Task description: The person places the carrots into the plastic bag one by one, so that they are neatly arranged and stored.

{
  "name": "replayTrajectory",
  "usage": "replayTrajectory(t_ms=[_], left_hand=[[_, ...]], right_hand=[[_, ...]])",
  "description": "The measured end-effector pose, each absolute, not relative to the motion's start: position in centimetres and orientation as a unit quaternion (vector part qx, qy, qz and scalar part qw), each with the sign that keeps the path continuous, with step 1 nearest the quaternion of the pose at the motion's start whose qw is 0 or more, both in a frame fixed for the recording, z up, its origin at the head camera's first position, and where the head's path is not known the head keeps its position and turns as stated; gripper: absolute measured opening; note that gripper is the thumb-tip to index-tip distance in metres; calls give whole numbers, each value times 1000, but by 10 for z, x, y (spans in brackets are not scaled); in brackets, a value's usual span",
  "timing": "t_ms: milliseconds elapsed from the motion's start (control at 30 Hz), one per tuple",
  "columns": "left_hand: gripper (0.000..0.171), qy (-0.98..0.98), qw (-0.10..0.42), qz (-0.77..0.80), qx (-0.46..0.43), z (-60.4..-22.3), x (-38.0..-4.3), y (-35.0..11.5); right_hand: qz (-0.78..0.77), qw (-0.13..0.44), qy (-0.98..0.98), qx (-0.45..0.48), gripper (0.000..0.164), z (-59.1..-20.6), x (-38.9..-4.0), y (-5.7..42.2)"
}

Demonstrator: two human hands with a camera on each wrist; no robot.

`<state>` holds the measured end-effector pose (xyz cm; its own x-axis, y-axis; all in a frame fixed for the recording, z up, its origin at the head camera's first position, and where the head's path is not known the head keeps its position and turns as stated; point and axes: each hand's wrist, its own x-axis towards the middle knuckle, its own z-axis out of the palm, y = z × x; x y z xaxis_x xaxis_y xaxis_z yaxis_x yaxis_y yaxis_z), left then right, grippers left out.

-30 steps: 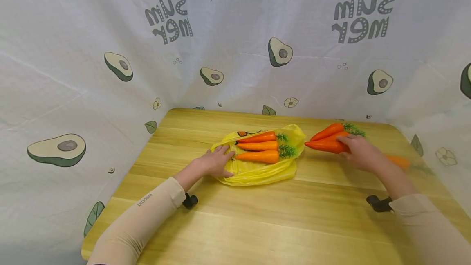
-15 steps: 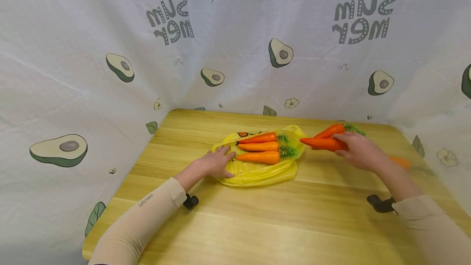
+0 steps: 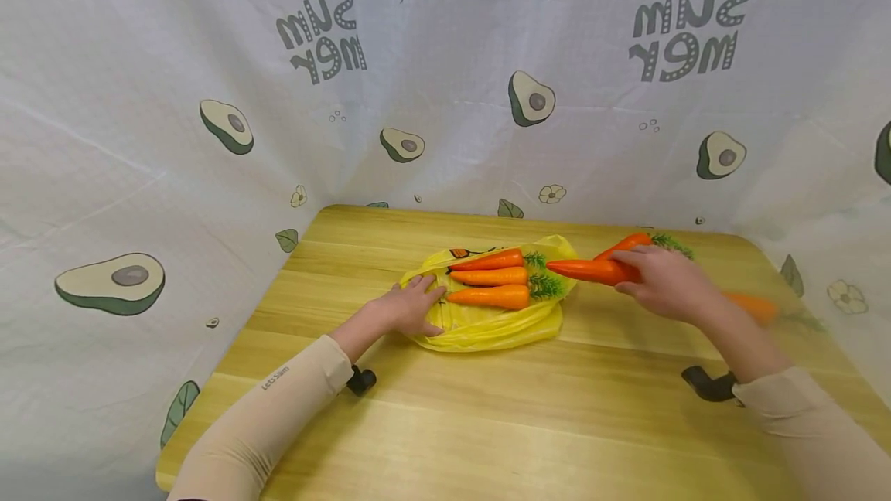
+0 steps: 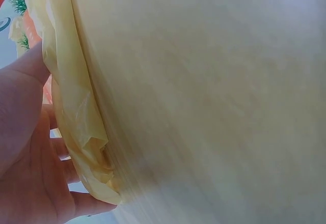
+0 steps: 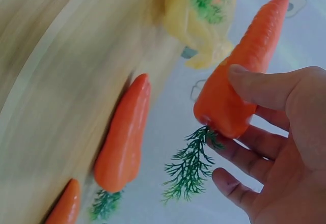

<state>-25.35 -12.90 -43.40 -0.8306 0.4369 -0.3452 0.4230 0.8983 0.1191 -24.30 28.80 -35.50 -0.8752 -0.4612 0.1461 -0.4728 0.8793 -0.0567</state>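
Observation:
A yellow plastic bag [image 3: 487, 339] lies flattened with its mouth to the left. Several orange toy carrots [image 3: 490, 298] with green tops lie side by side in it. My left hand [image 3: 411, 308] reaches into the mouth with fingers spread; in the left wrist view the bag's edge [image 4: 76, 91] covers the fingertips partly. My right hand [image 3: 668, 281] pinches a carrot [image 5: 229, 91] between thumb and fingers, off the table, its tip pointing left at the bag's right end. Its green top hangs down in the right wrist view.
Behind my right hand another carrot [image 3: 632, 243] lies on the wooden table [image 3: 487, 424]. One more carrot [image 3: 755, 305] lies partly hidden by my right wrist. A white curtain [image 3: 445, 60] printed with avocados hangs along the table's back and sides.
My right hand has lifted a carrot from beside the others and moved it left to the bag's right end. My left hand has stayed in the bag's mouth.

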Motion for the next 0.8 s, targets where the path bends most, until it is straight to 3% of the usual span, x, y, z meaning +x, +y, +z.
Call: replayTrajectory(t_ms=[800], left_hand=[[92, 954, 192, 25, 228, -431, -254, -130]], right_hand=[[53, 44, -960, 270, 46, -354, -236, 234]])
